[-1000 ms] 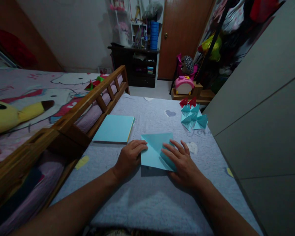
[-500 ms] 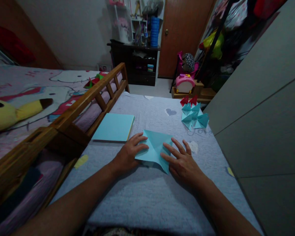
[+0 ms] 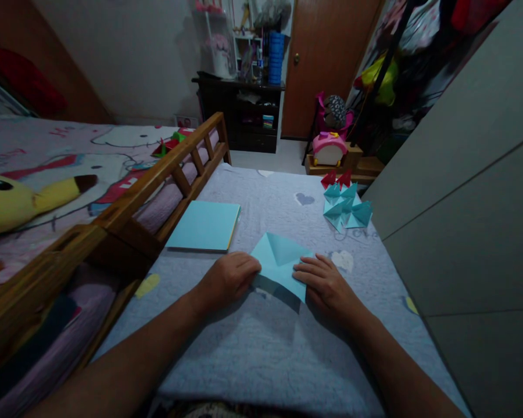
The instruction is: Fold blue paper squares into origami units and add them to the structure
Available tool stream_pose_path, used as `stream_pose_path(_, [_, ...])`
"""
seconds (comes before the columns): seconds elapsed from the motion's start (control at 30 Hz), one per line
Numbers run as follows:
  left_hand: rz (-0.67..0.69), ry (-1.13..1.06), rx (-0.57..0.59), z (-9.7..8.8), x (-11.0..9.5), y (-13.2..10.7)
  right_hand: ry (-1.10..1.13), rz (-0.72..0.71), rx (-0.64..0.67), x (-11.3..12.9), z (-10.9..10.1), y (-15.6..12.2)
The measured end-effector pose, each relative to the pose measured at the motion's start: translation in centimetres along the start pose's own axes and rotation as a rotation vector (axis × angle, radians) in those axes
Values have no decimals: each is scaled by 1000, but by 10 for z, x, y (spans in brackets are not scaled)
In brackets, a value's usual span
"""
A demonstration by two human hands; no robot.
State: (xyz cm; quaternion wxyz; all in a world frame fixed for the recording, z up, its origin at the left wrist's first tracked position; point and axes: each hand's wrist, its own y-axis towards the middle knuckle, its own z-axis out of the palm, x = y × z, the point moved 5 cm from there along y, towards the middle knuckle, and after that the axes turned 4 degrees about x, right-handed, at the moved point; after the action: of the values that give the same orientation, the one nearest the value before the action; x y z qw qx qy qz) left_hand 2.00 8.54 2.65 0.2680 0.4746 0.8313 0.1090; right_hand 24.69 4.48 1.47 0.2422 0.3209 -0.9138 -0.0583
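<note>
A light-blue sheet of origami paper with crease lines is held between my hands, its near edge lifted off the bedsheet and casting a shadow. My left hand pinches the paper's left corner, fingers curled together. On the right side, my right hand grips the paper with its fingers laid over the top and the thumb hidden underneath. Beyond my left hand lies a flat stack of light-blue paper. Folded light-blue paper pieces sit at the far right, with red folded pieces just behind them.
The patterned bedsheet covers the surface under my hands. A wooden bed rail runs along the left, with a yellow plush toy past it. A pale cabinet wall borders the right. A pink toy case stands beyond the far edge.
My left hand has gone from spread fingers on the paper to a closed pinch at its left corner. The paper has turned slightly and its near edge has risen. My right-hand fingers have drawn together.
</note>
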Motion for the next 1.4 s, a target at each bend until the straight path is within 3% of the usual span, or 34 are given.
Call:
stream_pose_path(0.13, [-99, -28, 54, 4, 4, -3, 183, 52, -55, -4, -2, 0])
stream_pose_path(0.3, [-134, -57, 34, 5, 4, -4, 236, 108, -22, -4, -3, 2])
stream_pose_path(0.7, [-16, -43, 21, -2, -3, -1, 215, 47, -48, -3, -3, 0])
stream_pose_path(1.03, [129, 253, 10, -5, -30, 3, 62, -32, 62, 30, -10, 4])
stream_pose_path(1.23, [48, 33, -91, -11, -21, 2, 85, -63, 57, 20, -3, 2])
stream_pose_path(1.4, [-182, -339, -13, -5, 1, -1, 247, -36, -12, 10, -4, 1])
